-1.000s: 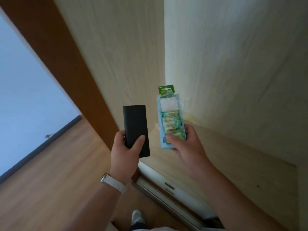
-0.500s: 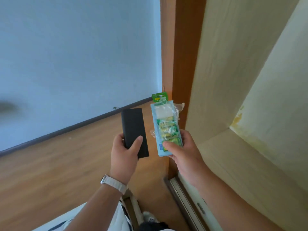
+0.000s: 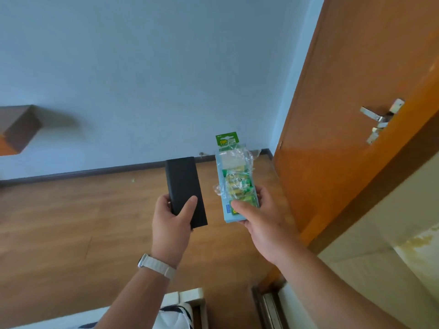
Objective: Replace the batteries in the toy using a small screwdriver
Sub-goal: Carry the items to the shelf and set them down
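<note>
My left hand (image 3: 171,222) grips the lower end of a flat black rectangular case (image 3: 184,186), thumb across its face. My right hand (image 3: 261,217) holds a blister pack of batteries (image 3: 236,184) with a light blue card, a green hang tab and torn clear plastic; the thumb presses on its lower front. Both are held upright side by side in front of me, a small gap between them. No toy and no screwdriver are visible.
An orange wooden door (image 3: 344,115) with a metal handle (image 3: 380,119) stands open at right. Pale cabinet panels (image 3: 392,233) fill the lower right. A blue wall (image 3: 154,67), dark skirting and wood floor (image 3: 59,222) lie ahead. A brown shelf (image 3: 19,129) juts out at left.
The view has swung left, away from the pale cabinet interior toward the blue wall, floor and door. Both hands keep the same hold on the black case and the battery pack.
</note>
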A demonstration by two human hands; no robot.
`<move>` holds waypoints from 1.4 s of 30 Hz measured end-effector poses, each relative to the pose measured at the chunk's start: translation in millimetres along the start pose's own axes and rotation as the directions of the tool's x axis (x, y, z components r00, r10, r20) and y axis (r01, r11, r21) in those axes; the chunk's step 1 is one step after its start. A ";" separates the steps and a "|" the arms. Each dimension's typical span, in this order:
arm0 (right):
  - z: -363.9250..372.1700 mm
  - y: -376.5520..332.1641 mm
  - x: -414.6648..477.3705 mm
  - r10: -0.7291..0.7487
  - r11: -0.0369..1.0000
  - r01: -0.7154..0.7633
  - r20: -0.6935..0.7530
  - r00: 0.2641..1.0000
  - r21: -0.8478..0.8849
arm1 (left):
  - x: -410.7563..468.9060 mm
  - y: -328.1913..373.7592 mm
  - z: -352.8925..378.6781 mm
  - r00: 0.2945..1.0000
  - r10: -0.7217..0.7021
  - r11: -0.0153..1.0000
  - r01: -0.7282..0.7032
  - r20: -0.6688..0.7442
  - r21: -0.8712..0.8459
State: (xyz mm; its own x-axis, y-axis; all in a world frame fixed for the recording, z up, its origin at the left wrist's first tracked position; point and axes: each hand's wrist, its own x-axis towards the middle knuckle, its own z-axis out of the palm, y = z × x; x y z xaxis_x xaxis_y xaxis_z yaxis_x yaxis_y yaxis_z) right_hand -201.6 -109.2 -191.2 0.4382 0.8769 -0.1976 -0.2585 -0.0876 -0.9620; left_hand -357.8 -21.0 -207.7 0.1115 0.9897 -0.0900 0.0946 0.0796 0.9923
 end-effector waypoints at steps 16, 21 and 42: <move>106.2 -15.3 115.8 0.019 0.997 0.003 0.277 0.961 -0.078 | 103.4 11.3 -75.1 0.966 -0.013 0.996 -0.010 -0.258 -0.087; 154.3 -12.1 142.3 0.043 0.992 0.012 0.425 0.904 -0.126 | 106.1 4.3 -113.7 0.915 -0.037 0.995 -0.005 -0.401 -0.103; 273.7 -22.1 399.0 0.209 0.977 -0.091 0.804 0.556 -0.191 | 301.9 30.9 -95.8 0.534 -0.148 0.989 0.061 -0.832 -0.137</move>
State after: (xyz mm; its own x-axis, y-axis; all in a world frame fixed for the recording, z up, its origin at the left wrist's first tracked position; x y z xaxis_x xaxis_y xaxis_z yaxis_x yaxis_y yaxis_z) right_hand -256.7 372.0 -197.2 -0.5030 0.8494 -0.1595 -0.1280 -0.2557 -0.9582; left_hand -415.9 291.7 -196.1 -0.7779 0.6158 -0.1246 -0.0349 0.1557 0.9872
